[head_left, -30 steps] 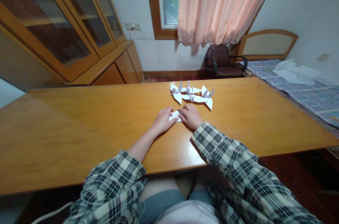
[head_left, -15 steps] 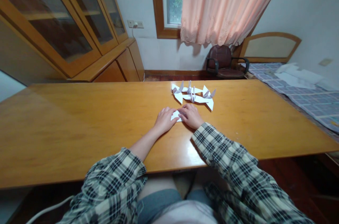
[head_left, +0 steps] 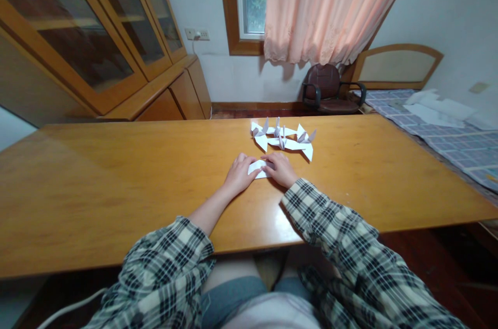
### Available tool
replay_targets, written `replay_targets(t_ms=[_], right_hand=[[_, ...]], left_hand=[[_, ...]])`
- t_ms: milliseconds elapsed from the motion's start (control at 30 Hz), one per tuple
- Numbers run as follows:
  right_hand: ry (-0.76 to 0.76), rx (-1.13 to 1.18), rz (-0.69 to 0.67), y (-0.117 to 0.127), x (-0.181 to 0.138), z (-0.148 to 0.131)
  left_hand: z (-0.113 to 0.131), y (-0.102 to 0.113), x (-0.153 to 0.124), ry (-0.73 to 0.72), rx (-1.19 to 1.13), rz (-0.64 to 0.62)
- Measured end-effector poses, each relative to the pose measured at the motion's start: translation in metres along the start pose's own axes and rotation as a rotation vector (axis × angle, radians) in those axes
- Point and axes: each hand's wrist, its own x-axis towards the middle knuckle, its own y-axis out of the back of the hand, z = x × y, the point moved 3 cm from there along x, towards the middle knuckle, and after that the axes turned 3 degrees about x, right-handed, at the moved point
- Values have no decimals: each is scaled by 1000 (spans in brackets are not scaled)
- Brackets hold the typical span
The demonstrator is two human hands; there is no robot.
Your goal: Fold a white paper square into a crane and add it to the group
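A small piece of folded white paper [head_left: 260, 168] lies on the wooden table between my hands. My left hand [head_left: 238, 173] grips its left side, with the thumb along the near edge. On the right, my right hand [head_left: 280, 168] has thumb and fingers closed on the paper and covers that end. The exact folds are too small to make out. Just beyond my fingers stand several white origami cranes [head_left: 282, 140], grouped close together with wings spread.
The wooden table [head_left: 116, 189] spans the view, its near edge at my lap. Behind it are a glass-door cabinet [head_left: 128, 23], a brown armchair [head_left: 326, 87], a pink curtain [head_left: 330, 2] and a bed [head_left: 439, 126] with white paper on it.
My left hand has shifted slightly left and more of the folded paper shows between the hands. The view has tilted a little; the cranes stay in place.
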Motion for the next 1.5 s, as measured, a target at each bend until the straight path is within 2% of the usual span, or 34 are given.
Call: replay_targets(t_ms=[200,400,667,900,1500], right_hand=[[24,-6,39,-3,3,6],[94,87,95,-2,4,10],[205,31,68,-2,-4,12],[194,-101,-14,-3,-9,9],[213,-237,-91,-1,-15,-2]], left_hand=[[2,3,3,-5,40,22],[2,8,3,-100,89,94],[2,11,-2,-207,95,12],[2,13,-8,-231,185,-60],[12,12,-21,-268,283,-90]])
